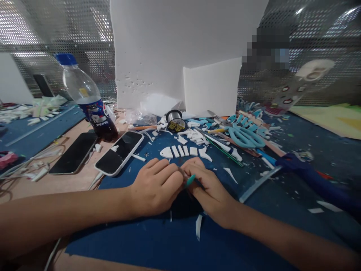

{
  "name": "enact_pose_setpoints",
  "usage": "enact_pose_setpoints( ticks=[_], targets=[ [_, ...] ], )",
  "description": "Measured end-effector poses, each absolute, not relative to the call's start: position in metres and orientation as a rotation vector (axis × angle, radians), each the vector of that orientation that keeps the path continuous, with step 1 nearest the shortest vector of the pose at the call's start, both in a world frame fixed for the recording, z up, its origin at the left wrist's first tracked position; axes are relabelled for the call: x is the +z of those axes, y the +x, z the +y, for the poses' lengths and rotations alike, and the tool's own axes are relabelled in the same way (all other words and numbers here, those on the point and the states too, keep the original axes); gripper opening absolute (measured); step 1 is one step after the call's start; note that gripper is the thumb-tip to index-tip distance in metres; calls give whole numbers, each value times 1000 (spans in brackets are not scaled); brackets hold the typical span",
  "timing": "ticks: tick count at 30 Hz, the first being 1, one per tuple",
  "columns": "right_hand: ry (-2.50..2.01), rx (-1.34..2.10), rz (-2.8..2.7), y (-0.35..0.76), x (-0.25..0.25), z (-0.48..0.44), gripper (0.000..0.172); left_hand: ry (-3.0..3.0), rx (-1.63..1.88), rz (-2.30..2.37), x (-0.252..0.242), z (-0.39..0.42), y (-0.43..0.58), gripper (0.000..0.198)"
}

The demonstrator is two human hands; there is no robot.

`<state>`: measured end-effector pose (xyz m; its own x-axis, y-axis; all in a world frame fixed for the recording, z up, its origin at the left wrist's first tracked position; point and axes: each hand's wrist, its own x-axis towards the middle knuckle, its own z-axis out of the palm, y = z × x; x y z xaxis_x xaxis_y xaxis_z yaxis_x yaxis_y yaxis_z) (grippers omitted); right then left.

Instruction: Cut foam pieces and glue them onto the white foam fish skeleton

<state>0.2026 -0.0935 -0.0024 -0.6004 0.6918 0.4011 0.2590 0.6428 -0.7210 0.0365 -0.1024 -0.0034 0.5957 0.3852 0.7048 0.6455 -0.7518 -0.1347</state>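
My left hand (158, 188) is closed, its knuckles up, and its fingertips are hidden, so what it grips cannot be seen. Against it, my right hand (213, 194) is closed in a pinch. A small teal pointed piece (190, 181) pokes out between the two hands at the right fingers; the rest of it is covered. Just beyond my hands, white foam pieces form a fish: a head (166, 152), several narrow strips (181, 151) and a tail (205, 153), lying slightly apart on the blue mat (141, 241).
At left stand a Pepsi bottle (97, 114) and two phones, one black (75, 153), one white-edged (120, 152). A wire spool (175, 122), foam scraps (194, 136) and blue-handled scissors (245, 136) lie behind. A glue gun (313, 177) is at right. Upright white foam boards (175, 45) stand behind.
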Motion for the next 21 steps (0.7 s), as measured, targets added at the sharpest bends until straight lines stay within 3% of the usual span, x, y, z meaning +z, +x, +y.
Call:
enact_pose_setpoints(
  ticks=[6,9,11,13,16,21],
  targets=[
    [-737,819,-2099,205,-3,-94,21,-2550,-1025,-871,-4,-103,34,29],
    [-825,838,-2015,205,-4,-93,26,-2602,-1114,-986,2,-91,29,18],
    [-908,825,-1970,205,-5,-92,28,-2453,-1177,-1303,9,-73,21,6],
    [-976,833,-1948,205,-6,-90,29,-2250,-1232,-1794,15,-46,8,20],
    [-1027,856,-1916,205,-7,-88,31,-2035,-1250,-2127,20,-2,-18,43],
    [-1031,857,-1913,204,-6,-87,34,-1815,-1250,-2541,16,42,-50,32]
  ],
)
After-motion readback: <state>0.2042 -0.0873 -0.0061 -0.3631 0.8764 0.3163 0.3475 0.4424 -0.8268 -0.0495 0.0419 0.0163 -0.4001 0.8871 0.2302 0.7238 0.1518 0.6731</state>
